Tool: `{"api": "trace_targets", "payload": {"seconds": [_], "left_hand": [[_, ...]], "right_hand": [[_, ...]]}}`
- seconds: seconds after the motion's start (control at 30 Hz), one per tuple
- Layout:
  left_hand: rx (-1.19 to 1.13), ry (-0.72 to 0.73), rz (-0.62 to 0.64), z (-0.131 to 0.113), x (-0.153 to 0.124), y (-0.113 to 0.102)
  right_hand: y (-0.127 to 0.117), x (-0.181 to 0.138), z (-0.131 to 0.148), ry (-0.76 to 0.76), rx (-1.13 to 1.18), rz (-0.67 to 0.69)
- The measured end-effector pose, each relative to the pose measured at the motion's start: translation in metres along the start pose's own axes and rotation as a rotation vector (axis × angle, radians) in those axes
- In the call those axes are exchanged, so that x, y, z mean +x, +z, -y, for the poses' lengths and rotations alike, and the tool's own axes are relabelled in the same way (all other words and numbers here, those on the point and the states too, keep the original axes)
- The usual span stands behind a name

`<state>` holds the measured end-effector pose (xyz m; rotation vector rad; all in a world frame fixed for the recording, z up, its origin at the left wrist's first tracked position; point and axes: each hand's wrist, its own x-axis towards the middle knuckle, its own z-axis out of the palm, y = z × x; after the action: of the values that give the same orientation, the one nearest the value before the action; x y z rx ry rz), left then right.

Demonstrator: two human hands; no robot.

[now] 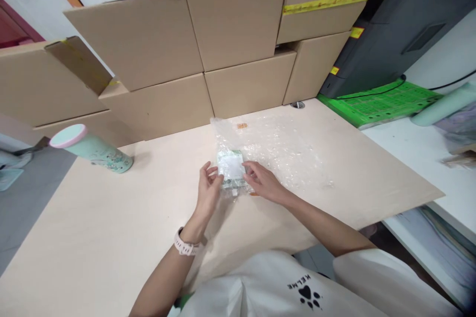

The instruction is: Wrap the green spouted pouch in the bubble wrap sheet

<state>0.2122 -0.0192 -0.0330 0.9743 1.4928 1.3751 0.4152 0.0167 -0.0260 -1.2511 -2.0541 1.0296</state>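
Observation:
A small flat packet with a white face and green edges [231,164] lies under a fold of clear bubble wrap [293,153], whose sheet spreads to the right across the table. At the packet's left edge is my left hand [208,187], its thumb and curled fingers closed on the wrap. My right hand [263,182] holds the opposite side, fingertips bent against the wrap and the packet's right edge. Bits of orange tape [242,126] show at the far edge of the wrap and beneath my right hand.
On the left of the wooden tabletop [148,223] stands a mint tumbler with a pink lid [92,148]. Stacked cardboard boxes [238,25] wall off the back. At right are a green perforated crate [386,101], a dark grey machine [401,25] and a white side table [439,163].

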Motion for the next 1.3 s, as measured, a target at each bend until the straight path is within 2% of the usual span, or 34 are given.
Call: {"api": "trace_targets", "payload": {"seconds": [0.03,0.1,0.17,0.27,0.37,0.47,0.57,0.63,0.7,0.73,0.77,0.83,0.9,0.93,1.03,1.1,1.13,1.2,1.3], "left_hand": [[-0.081,-0.026,-0.027,-0.002,0.001,0.0],[-0.181,0.021,-0.016,-0.008,-0.004,0.004],[-0.175,0.138,0.095,-0.014,-0.014,0.012],[0.09,0.352,0.307,-0.019,-0.03,0.026],[0.449,0.565,0.396,-0.017,-0.033,0.037],[0.679,0.666,0.47,-0.008,-0.029,0.045],[0.815,0.698,0.535,0.002,-0.027,0.052],[0.86,0.705,0.539,0.005,-0.028,0.057],[0.836,0.678,0.539,0.006,-0.03,0.059],[0.788,0.652,0.528,0.005,-0.031,0.059],[0.721,0.62,0.488,0.005,-0.031,0.058],[0.573,0.541,0.315,0.004,-0.029,0.054],[0.434,0.404,0.148,0.005,-0.025,0.049],[0.369,0.312,0.112,0.005,-0.023,0.046],[0.182,0.004,0.154,0.001,-0.02,0.043],[0.114,-0.083,0.14,-0.006,-0.024,0.043],[0.1,-0.069,0.113,-0.011,-0.028,0.043],[0.11,0.049,0.066,-0.019,-0.037,0.044],[0.3,0.341,0.141,-0.024,-0.049,0.047]], "right_hand": [[-0.001,0.001,0.001,0.055,0.034,0.015],[-0.002,0.001,0.004,0.143,0.149,0.04],[-0.002,0.002,0.007,0.16,0.348,0.063],[-0.003,0.0,0.009,0.176,0.693,0.15],[-0.011,-0.002,0.005,0.268,0.86,0.248],[-0.025,-0.003,-0.006,0.311,0.666,0.203],[-0.037,-0.003,-0.018,0.278,0.167,0.055],[-0.04,-0.004,-0.02,0.217,-0.094,-0.107],[-0.039,-0.006,-0.017,0.122,-0.161,-0.228],[-0.037,-0.007,-0.015,0.068,-0.142,-0.239],[-0.036,-0.008,-0.013,0.016,-0.118,-0.217],[-0.032,-0.01,-0.011,-0.046,-0.103,-0.141],[-0.03,-0.011,-0.011,-0.052,-0.114,-0.087],[-0.029,-0.011,-0.013,-0.053,-0.113,-0.073],[-0.026,-0.01,-0.017,-0.088,-0.073,-0.042],[-0.023,-0.009,-0.016,-0.115,-0.001,-0.006],[-0.022,-0.009,-0.014,-0.122,0.061,0.02],[-0.019,-0.01,-0.008,-0.125,0.238,0.085],[-0.016,-0.011,0.0,-0.092,0.485,0.225]]}}
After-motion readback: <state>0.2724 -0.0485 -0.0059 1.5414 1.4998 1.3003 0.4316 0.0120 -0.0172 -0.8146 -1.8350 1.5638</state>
